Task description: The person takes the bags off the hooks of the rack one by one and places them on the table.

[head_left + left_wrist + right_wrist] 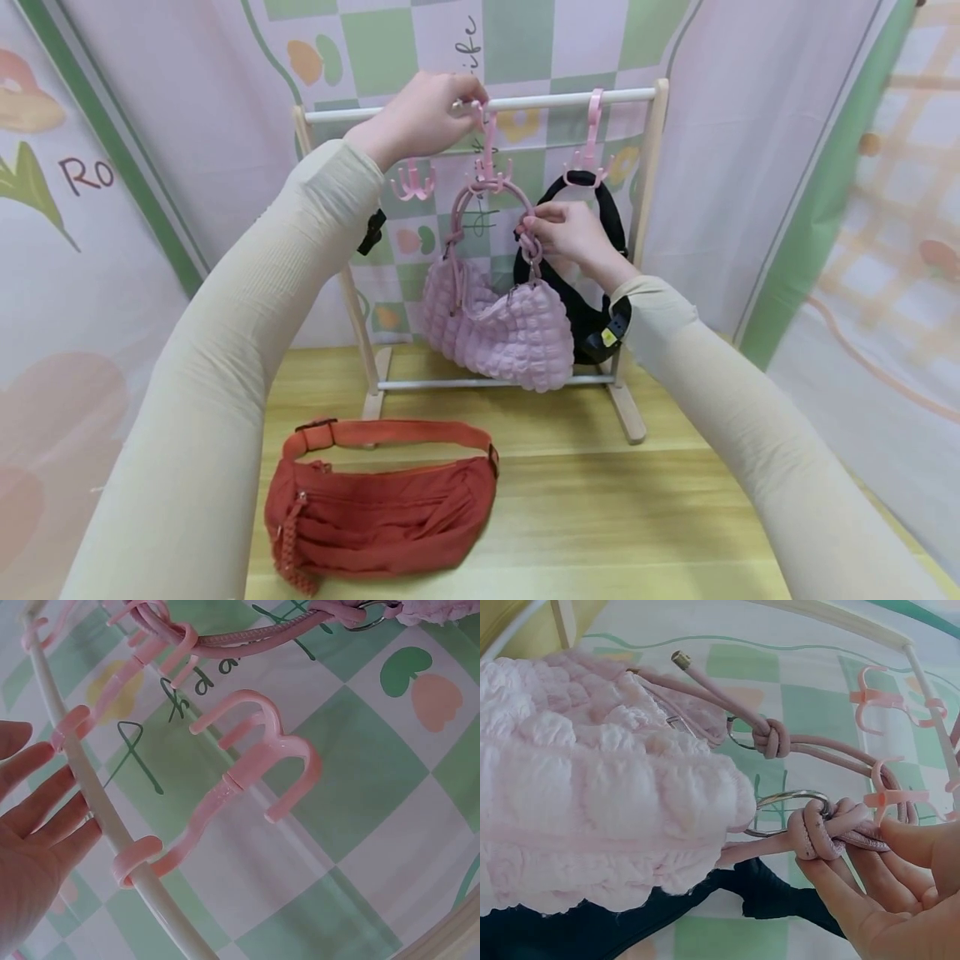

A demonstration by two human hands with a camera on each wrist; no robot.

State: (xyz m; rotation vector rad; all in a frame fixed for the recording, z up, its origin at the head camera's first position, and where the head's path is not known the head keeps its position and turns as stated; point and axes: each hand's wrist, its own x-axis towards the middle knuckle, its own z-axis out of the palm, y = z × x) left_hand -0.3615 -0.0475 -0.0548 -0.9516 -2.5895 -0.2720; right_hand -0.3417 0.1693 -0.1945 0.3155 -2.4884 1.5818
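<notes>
A pink puffy handbag (498,333) hangs by its cord handle (455,208) from the middle pink hook (489,146) on a rack. My right hand (576,237) pinches the handle just above its right knot (814,829), beside the metal ring (799,796). Up at the white rod (570,101), my left hand (431,117) is beside the top of that hook. In the left wrist view, the fingers (49,814) of this hand are extended along the rod, with fingertips at the hook's loop (71,724).
A black bag (573,308) hangs from the right hook (592,137), behind the handbag. The left hook (412,182) bears nothing. A red waist bag (382,521) lies on the wooden table (600,517) in front. Another black strap end (372,232) shows beside my left sleeve.
</notes>
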